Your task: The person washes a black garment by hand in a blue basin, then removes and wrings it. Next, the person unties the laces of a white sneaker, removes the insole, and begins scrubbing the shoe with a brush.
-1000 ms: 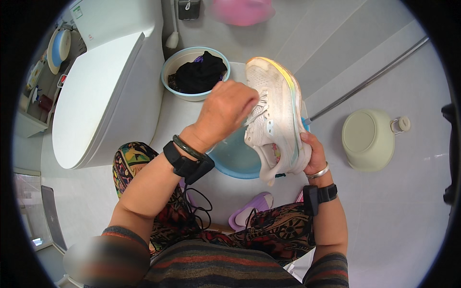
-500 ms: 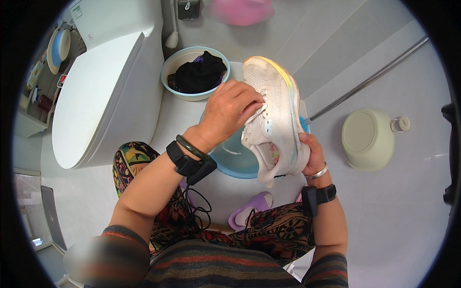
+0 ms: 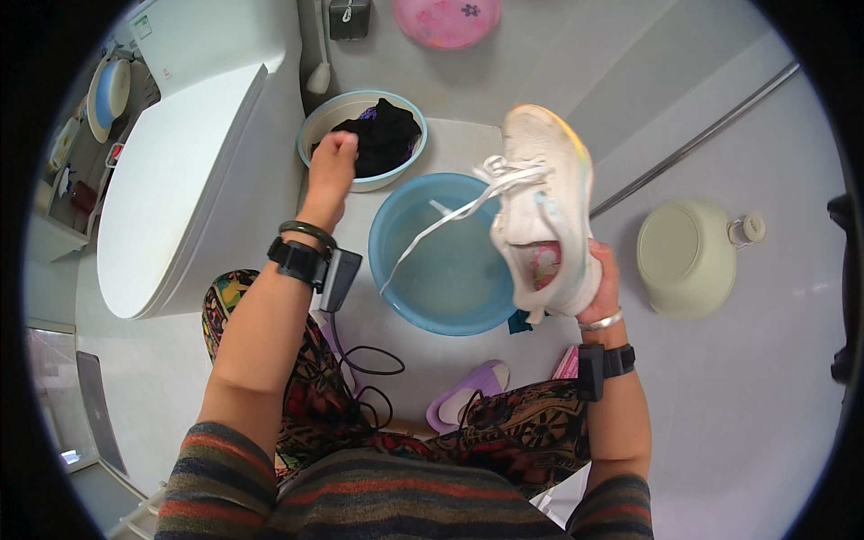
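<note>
My right hand (image 3: 605,281) is wrapped round the heel of a white sneaker (image 3: 569,184) with a yellow-orange sole edge. The shoe is held up over the right side of a blue basin (image 3: 382,261) of cloudy water, its toe pointing away and its opening toward me. A white shoelace (image 3: 432,219) trails loose from the shoe leftward across the basin, and another loop lies near the eyelets. My left hand (image 3: 333,166) is raised away from the shoe, in front of the laundry basin, fingers curled, slightly blurred, with nothing visible in them.
A pale basin (image 3: 317,126) with dark clothes (image 3: 382,135) stands beyond my left hand. The white toilet (image 3: 180,189) is at the left. An upturned pale green bucket (image 3: 684,261) and a metal pole (image 3: 697,139) are at the right. A purple slipper (image 3: 490,378) shows below.
My left hand has let go of the laces and swung left; a long lace now hangs out over the basin. My right hand has shifted the sneaker slightly right, uncovering more of the basin.
</note>
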`<state>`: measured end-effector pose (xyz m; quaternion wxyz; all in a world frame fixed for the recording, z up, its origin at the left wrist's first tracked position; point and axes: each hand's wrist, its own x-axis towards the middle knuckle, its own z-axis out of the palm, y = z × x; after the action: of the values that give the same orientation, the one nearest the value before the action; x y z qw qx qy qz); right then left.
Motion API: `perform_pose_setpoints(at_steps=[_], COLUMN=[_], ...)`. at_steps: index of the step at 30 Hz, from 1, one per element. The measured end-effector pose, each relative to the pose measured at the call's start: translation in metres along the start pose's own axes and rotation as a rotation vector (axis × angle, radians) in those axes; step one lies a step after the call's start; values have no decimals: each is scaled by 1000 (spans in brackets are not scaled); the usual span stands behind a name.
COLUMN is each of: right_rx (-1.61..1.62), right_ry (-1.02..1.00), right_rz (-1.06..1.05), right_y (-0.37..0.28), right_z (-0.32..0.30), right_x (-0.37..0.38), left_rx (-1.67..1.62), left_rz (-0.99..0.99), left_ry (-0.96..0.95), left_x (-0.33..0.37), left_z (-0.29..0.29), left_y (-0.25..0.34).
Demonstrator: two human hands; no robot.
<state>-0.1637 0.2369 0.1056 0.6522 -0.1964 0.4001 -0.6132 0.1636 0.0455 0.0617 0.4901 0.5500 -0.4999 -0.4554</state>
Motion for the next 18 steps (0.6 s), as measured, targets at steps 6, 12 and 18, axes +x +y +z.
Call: perform_pose_setpoints(at_steps=[6,12,18], right_rx=[6,-17,-4], right_ry=[-35,-138,-99], right_rz=[-35,127,182], right_y=[-16,-4,3], right_z=[-14,15,22], right_x=[-5,-4,-1], left_rx=[87,153,337], left_rz=[644,864,976], left_ry=[-157,-335,-308], left_x=[-35,-84,-87], left_z=[32,60,56], left_y=[15,69,69])
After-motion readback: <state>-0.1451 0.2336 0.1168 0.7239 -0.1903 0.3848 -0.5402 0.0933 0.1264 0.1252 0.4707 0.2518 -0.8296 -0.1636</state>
